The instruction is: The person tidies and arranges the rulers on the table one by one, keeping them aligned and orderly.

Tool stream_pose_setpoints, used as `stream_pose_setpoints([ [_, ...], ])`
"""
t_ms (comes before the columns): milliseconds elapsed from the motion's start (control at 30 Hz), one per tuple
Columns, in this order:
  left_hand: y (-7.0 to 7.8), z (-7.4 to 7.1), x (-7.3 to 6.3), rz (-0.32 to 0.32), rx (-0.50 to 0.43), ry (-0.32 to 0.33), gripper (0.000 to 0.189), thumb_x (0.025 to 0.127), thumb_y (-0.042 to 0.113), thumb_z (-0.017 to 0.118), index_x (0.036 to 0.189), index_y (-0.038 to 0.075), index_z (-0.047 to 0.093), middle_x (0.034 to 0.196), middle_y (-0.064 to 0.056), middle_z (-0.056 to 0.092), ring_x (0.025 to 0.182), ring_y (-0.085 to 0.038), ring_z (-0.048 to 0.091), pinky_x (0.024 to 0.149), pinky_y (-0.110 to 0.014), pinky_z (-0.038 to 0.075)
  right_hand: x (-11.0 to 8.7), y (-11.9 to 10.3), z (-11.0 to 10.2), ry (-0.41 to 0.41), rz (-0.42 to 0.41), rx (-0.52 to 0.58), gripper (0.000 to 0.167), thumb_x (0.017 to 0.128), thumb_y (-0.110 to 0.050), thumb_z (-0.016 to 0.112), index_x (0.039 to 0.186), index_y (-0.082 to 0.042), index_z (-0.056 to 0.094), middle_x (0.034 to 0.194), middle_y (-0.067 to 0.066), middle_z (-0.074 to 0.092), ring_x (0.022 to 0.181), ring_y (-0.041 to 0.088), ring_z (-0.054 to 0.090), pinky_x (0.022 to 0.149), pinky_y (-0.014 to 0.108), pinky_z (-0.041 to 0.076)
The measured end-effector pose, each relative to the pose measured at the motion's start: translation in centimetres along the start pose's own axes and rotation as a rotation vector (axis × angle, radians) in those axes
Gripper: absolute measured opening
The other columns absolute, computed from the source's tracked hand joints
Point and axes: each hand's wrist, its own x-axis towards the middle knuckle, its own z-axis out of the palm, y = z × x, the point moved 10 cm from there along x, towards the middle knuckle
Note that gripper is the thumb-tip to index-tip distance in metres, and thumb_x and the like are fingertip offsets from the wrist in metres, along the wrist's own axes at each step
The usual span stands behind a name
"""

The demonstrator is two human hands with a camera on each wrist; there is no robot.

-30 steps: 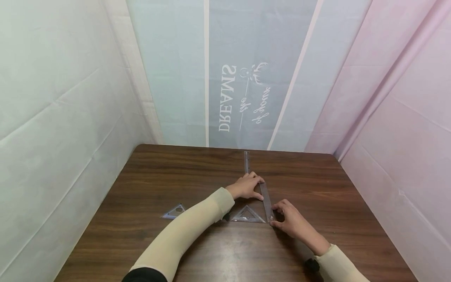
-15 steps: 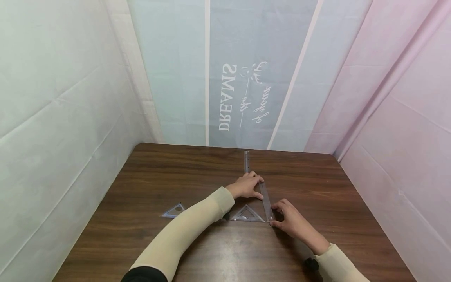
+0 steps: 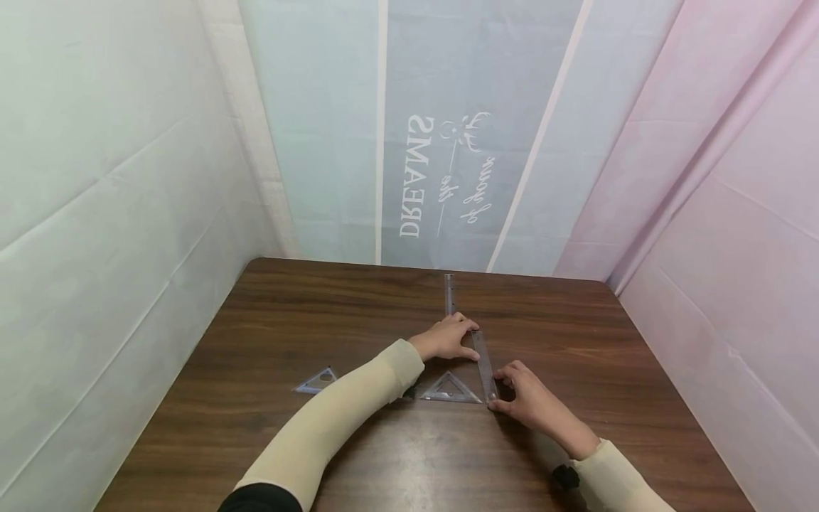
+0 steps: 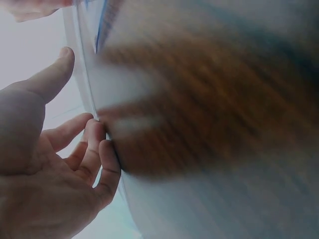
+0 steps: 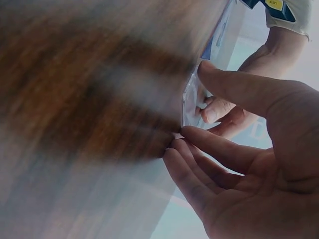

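Both hands are down at the middle of the table [image 3: 269,320], working a long clear ruler [image 3: 484,370] that lies just right of centre in the head view, running from the lower middle up toward the far edge. The left hand [image 3: 448,340] sits over the ruler's upper stretch, fingers laid fairly flat on it, thumb standing apart in the left wrist view [image 4: 50,79] while the fingertips [image 4: 94,144] touch the ruler's edge. The right hand [image 3: 527,398] is at the near end, thumb and fingers [image 5: 199,144] closing lightly on the clear strip, a loose pinch rather than a tight grip; both wrist views are blurred, so how firmly either hand bears down I cannot tell. A second ruler [image 3: 449,293] lies beyond, pointing at the back of the frame. A small clear set square [image 3: 450,390] sits just left of the ruler's near end, close to touching it, and another set square [image 3: 316,382] lies well apart toward the lower left. By my read, the step in hand is lining the ruler up beside that nearer set square; any next move would call for both hands sliding it flat without nudging the triangle.
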Motion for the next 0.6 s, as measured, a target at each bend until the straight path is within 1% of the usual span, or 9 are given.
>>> stream_pose_setpoints([
  [100, 0.2, -0.3, -0.4, 0.031, -0.048, -0.004, 0.069, 0.101, 0.045, 0.076, 0.158, 0.014, 0.052, 0.151, -0.007, 0.054, 0.139, -0.022, 0.051, 0.116, -0.036, 0.044, 0.1, -0.1, -0.1, -0.009, 0.004, 0.011, 0.046, 0.083, -0.018, 0.095, 0.116, 0.003, 0.072, 0.108, 0.009, 0.062, 0.1, 0.025, 0.065, 0.086, 0.045, 0.057],
  [267, 0.2, -0.7, -0.9, 0.084, -0.13, -0.026, 0.067, 0.104, 0.038, 0.074, 0.159, 0.009, 0.049, 0.15, -0.009, 0.057, 0.13, -0.021, 0.058, 0.11, -0.031, 0.048, 0.5, 0.1, -0.2, -0.022, 0.027, 0.046, 0.045, 0.087, -0.02, 0.093, 0.118, 0.004, 0.071, 0.107, 0.009, 0.064, 0.098, 0.025, 0.067, 0.085, 0.046, 0.058],
  [333, 0.0, -0.7, -1.0, 0.098, -0.145, -0.029, 0.065, 0.105, 0.037, 0.073, 0.159, 0.009, 0.049, 0.15, -0.01, 0.058, 0.128, -0.021, 0.06, 0.108, -0.029, 0.049, 0.7, 0.2, -0.3, -0.032, 0.041, 0.055, 0.045, 0.088, -0.021, 0.092, 0.119, 0.004, 0.071, 0.108, 0.01, 0.066, 0.098, 0.025, 0.068, 0.085, 0.048, 0.059],
  [467, -0.1, -0.8, -1.4, 0.124, -0.158, -0.027, 0.06, 0.106, 0.035, 0.071, 0.156, 0.009, 0.051, 0.148, -0.011, 0.059, 0.128, -0.022, 0.061, 0.108, -0.029, 0.05, 1.3, 0.4, -0.4, -0.039, 0.062, 0.05, 0.043, 0.091, -0.022, 0.089, 0.118, 0.004, 0.07, 0.107, 0.011, 0.07, 0.096, 0.024, 0.069, 0.085, 0.05, 0.06],
  [600, -0.2, -1.0, -2.1, 0.132, -0.171, -0.004, 0.055, 0.107, 0.033, 0.071, 0.154, 0.009, 0.055, 0.146, -0.011, 0.059, 0.129, -0.023, 0.063, 0.108, -0.03, 0.051, 1.7, 0.4, -0.6, -0.006, 0.071, 0.053, 0.043, 0.094, -0.023, 0.087, 0.122, 0.004, 0.069, 0.109, 0.011, 0.07, 0.098, 0.024, 0.069, 0.085, 0.049, 0.06],
])
